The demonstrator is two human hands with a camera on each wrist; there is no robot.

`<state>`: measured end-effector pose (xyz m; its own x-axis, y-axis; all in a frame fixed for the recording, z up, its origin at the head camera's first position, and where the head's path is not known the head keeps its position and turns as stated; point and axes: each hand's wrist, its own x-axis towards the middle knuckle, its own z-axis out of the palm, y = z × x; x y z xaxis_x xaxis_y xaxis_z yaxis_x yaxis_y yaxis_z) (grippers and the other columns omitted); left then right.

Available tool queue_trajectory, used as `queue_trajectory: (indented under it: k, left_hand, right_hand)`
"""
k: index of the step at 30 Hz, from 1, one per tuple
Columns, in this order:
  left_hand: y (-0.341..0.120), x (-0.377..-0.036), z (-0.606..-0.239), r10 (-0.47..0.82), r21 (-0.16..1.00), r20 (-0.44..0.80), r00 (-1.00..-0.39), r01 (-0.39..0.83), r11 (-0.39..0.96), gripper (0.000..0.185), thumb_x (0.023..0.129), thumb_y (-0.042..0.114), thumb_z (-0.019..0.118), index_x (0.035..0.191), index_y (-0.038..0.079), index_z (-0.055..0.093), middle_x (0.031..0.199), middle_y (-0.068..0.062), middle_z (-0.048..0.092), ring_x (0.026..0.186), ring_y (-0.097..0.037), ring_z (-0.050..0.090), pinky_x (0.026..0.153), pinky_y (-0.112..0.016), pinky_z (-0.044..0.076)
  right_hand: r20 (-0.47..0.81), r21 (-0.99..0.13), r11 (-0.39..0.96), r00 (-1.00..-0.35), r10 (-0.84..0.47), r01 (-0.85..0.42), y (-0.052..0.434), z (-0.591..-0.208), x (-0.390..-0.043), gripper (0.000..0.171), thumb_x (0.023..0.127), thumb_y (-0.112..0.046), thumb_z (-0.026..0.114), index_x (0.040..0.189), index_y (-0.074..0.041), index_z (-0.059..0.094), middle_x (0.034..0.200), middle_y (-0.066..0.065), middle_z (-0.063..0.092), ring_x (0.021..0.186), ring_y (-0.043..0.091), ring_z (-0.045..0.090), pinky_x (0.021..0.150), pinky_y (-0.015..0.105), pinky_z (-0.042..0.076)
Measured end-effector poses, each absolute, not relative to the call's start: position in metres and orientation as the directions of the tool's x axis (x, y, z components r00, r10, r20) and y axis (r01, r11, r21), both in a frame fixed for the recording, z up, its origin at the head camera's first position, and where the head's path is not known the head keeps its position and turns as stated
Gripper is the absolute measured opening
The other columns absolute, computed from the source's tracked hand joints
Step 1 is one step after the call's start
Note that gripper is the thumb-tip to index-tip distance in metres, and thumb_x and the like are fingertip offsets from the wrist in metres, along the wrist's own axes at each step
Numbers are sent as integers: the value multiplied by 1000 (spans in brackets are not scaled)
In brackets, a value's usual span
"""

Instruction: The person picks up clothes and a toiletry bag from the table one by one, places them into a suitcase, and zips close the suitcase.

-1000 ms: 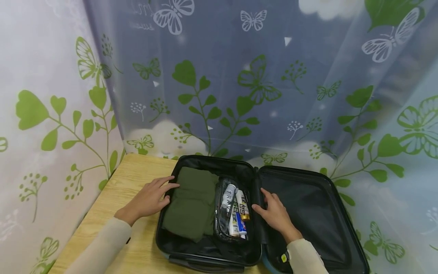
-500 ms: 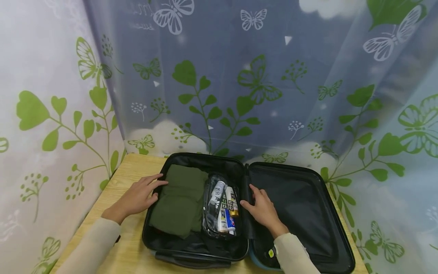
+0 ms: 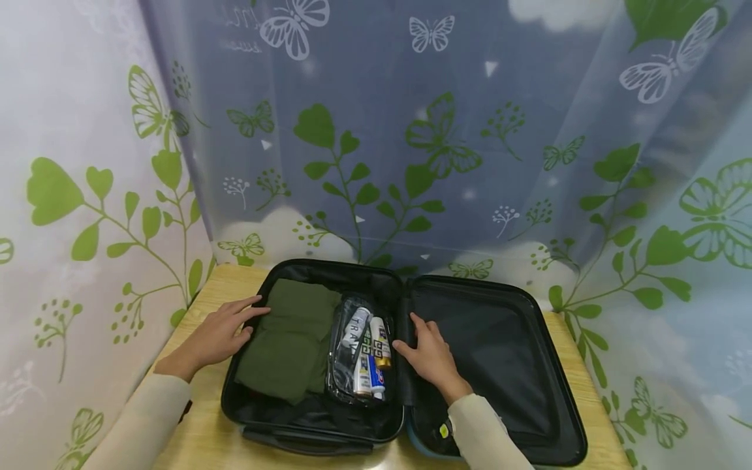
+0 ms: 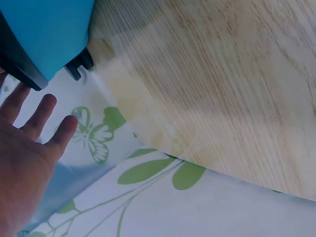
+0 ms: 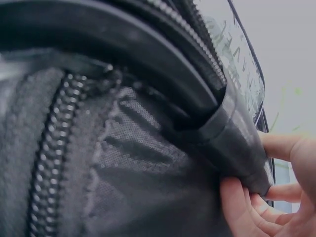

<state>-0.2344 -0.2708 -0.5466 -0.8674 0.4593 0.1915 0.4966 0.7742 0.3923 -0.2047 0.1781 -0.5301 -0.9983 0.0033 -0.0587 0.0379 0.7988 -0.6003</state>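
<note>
An open suitcase (image 3: 314,427) with a black lining lies on the table, its blue shell (image 4: 47,29) showing in the left wrist view. Folded dark green clothes (image 3: 288,339) fill its left part. Beside them is a clear toiletry pouch (image 3: 337,378) holding several tubes and bottles. My left hand (image 3: 214,336) touches the left rim, its fingers loosely extended, two reaching over the edge. My right hand (image 3: 431,352) grips the black fabric-covered edge (image 5: 237,148) at the hinge, thumb on one side and fingers on the other.
The suitcase lid (image 3: 487,365) lies spread flat on the right. Light wood table (image 3: 202,408) shows around the case. Cloth walls (image 3: 364,150) printed with leaves and butterflies stand behind and at both sides.
The suitcase, with the clothes and pouch inside, has slid to the left across the table. Both hands have moved left along with it.
</note>
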Motion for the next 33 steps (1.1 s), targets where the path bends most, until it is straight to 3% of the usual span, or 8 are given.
queue_trajectory:
  k: [13,21,29,33]
  left_hand:
    - [-289,-237,-546,455,466,169,-874,478,745,46,108,2,61,153,6,62,169,-28,41,147,-59,44,113,-77,41]
    - [-294,-236,-548,445,574,144,-884,441,690,45,110,2,58,155,1,58,171,-32,33,152,-62,36,111,-76,42]
    - [-292,-237,-556,427,716,130,-895,383,583,46,111,1,58,157,-2,55,175,-32,23,157,-63,22,115,-79,32]
    - [-292,-239,-559,401,731,127,-907,359,580,47,110,1,59,157,-2,55,177,-31,19,158,-64,19,116,-81,29]
  right_hand:
    - [-71,-602,797,-997,7,49,157,-530,-209,79,101,-39,79,167,-11,44,141,22,57,94,31,60,82,54,53]
    - [-154,-727,684,-986,-70,65,166,-523,-209,80,102,-33,79,170,-15,40,134,21,58,60,23,65,55,36,60]
    - [-134,-795,604,-988,-76,62,222,-522,-198,71,104,-25,78,166,-14,46,128,15,68,95,20,73,62,36,63]
    - [-119,-796,602,-992,-43,69,255,-517,-191,64,105,-22,76,163,-12,50,130,16,68,108,26,73,69,35,65]
